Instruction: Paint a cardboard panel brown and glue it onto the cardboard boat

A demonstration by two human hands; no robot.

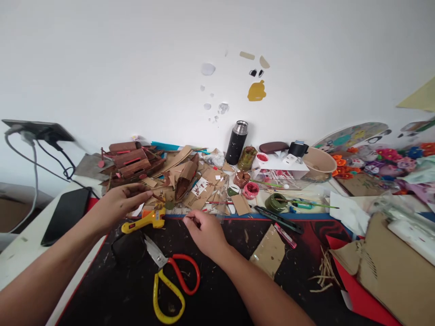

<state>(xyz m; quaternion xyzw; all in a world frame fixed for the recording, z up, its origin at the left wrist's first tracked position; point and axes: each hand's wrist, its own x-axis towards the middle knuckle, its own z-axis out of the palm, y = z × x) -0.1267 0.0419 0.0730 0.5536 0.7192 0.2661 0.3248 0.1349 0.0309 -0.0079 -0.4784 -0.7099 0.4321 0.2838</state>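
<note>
My left hand (120,203) is closed, with a thin brown strip (158,198) sticking out from its fingertips. Just below that strip lies a yellow hot glue gun (142,221) with an orange light on its body. My right hand (205,233) hovers over the dark mat, thumb and fingers pinched together; whatever is between them is too small to make out. Scissors (166,261) with one red and one yellow handle lie partly spread on the mat between my forearms. Beyond my hands, a brown boat-shaped cardboard model (186,177) rests among cardboard scraps (207,194).
A larger brown model (132,160) stands at back left, near a black phone (66,215). A black flask (237,142), paint pots (251,190) and a green paint jar (276,202) stand behind the mat. On the right lie a utility knife (278,218) and cardboard (397,267).
</note>
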